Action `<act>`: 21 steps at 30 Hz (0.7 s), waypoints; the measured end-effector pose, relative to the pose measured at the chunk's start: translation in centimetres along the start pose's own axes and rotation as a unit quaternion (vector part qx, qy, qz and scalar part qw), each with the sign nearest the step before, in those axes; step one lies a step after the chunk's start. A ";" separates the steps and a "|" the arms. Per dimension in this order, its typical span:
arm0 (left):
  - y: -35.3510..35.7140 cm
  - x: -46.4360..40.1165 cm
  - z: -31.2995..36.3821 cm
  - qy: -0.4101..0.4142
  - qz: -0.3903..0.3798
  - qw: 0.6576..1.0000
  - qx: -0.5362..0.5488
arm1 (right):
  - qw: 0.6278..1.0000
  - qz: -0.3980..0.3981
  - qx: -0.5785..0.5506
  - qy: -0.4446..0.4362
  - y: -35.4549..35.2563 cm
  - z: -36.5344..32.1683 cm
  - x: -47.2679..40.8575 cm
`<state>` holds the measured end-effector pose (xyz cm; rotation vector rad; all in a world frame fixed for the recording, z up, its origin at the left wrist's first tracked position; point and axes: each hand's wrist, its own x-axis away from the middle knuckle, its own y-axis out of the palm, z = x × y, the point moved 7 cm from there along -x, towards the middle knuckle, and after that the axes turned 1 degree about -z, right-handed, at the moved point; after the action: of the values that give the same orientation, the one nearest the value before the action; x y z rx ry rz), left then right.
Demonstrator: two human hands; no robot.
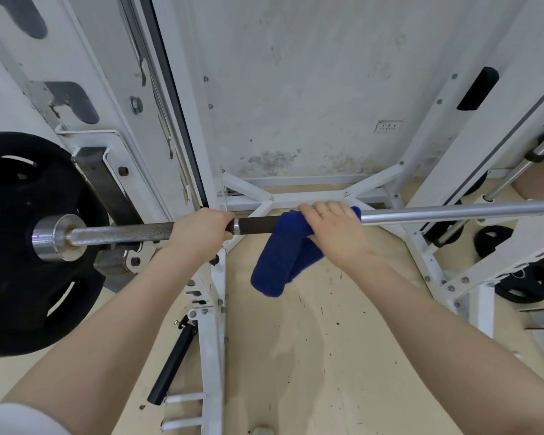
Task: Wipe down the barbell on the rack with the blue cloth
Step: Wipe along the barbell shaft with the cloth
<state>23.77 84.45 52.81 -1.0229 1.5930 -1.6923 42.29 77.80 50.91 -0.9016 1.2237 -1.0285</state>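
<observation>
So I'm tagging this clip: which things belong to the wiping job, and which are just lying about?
Job:
barbell
blue cloth
right hand
left hand

Lying about:
loose plates on floor
black handle
wall socket

A white rack [471, 189] carries the barbell [453, 211] across mid-frame; black plates [523, 282] lie on the beige floor [311, 356] at right.

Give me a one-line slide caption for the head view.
Right hand wraps the blue cloth around the racked barbell while the left hand grips the bar.
</observation>
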 end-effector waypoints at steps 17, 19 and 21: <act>-0.7 0.5 4.9 0.018 0.106 0.993 0.050 | 0.995 0.007 -0.003 0.104 0.1 3.1 2.8; -0.7 -0.2 6.8 0.041 0.105 0.993 0.041 | 0.992 -0.007 -0.005 0.122 0.5 1.3 2.2; -0.4 -0.9 8.2 0.053 0.116 0.991 0.035 | 0.994 -0.007 -0.022 0.104 0.6 -1.3 1.3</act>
<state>31.20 80.86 52.95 -0.6939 1.6376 -1.6523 41.11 76.73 49.79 -0.8530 1.4204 -1.1313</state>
